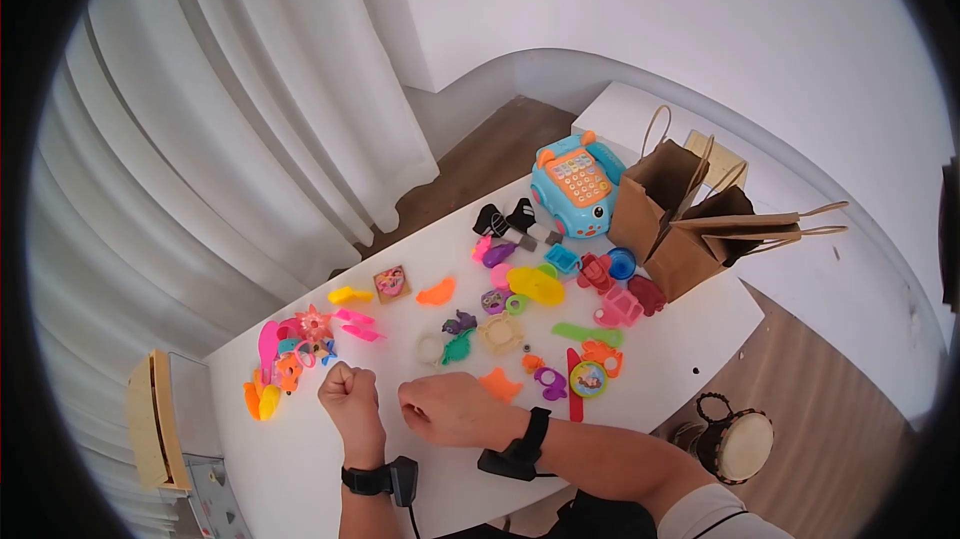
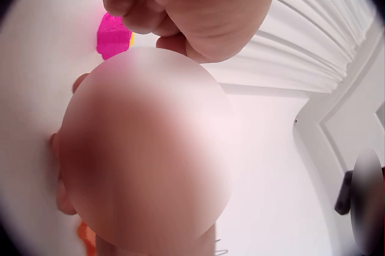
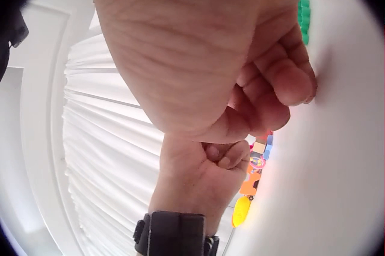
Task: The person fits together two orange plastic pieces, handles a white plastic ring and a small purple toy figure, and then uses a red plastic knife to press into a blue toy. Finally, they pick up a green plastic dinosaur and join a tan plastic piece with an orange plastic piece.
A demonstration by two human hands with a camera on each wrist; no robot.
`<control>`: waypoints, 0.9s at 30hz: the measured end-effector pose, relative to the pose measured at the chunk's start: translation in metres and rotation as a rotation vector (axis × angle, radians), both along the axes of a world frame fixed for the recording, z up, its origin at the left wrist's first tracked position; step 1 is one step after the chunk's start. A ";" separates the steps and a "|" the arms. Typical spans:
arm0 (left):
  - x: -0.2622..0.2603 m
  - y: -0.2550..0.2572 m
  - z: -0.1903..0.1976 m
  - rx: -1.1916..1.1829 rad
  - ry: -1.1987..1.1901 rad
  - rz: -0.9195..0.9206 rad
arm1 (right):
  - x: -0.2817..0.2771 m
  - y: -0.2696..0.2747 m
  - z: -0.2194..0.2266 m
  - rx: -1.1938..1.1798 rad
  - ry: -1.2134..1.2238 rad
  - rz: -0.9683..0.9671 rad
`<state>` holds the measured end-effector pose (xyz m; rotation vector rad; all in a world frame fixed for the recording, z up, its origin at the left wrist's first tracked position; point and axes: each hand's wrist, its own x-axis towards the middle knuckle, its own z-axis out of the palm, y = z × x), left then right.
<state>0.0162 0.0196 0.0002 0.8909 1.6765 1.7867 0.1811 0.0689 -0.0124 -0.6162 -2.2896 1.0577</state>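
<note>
Pale ring [image 1: 431,349] (green toy [image 1: 457,346] beside it) on table [image 1: 290,459]

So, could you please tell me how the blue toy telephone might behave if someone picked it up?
The toy telephone would probably feel stiff, as it looks moulded in plastic. Its smooth, rounded sides may be rather slippery. The handset appears to lie along one side, so it might slip off if tilted.

Bright diffuse light, dark fisheye edges, patchy blur
</note>
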 end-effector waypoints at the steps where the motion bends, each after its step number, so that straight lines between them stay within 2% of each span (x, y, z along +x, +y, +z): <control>1: 0.001 0.001 -0.004 -0.005 -0.052 -0.010 | -0.001 0.000 -0.001 -0.002 0.008 -0.004; 6: -0.008 -0.004 -0.029 -0.031 -0.067 0.020 | -0.005 -0.001 -0.005 0.001 0.027 -0.016; 8: -0.010 -0.004 -0.034 0.012 0.187 -0.052 | -0.006 -0.001 -0.001 -0.012 -0.068 -0.016; 11: -0.003 -0.003 -0.036 -0.020 0.313 -0.053 | -0.005 0.000 0.002 -0.033 -0.088 -0.023; 12: -0.001 -0.003 -0.034 -0.015 0.304 -0.019 | -0.005 0.001 0.001 -0.022 -0.097 0.009; 14: 0.002 -0.004 -0.030 -0.044 0.262 -0.057 | -0.006 0.000 -0.005 0.018 -0.025 -0.047; 15: 0.002 -0.004 -0.030 -0.039 0.249 -0.005 | -0.006 0.000 -0.002 0.031 -0.036 0.004; 17: 0.001 -0.004 -0.034 -0.081 0.240 -0.056 | -0.006 0.000 0.005 -0.031 -0.041 -0.059; 21: -0.002 -0.004 -0.036 -0.048 0.265 -0.032 | -0.002 0.007 0.017 -0.123 -0.088 -0.038; 23: -0.002 -0.006 -0.038 -0.073 0.289 -0.044 | 0.005 0.010 0.027 0.102 -0.136 -0.229; 24: -0.001 -0.008 -0.040 -0.067 0.284 -0.054 | 0.014 0.016 0.030 0.107 -0.142 -0.239; 26: 0.000 -0.008 -0.041 -0.054 0.278 -0.008 | 0.030 0.030 0.032 0.566 -0.214 -0.497; 27: 0.000 -0.008 -0.042 -0.038 0.272 -0.030 | 0.037 0.030 0.032 0.577 -0.224 -0.519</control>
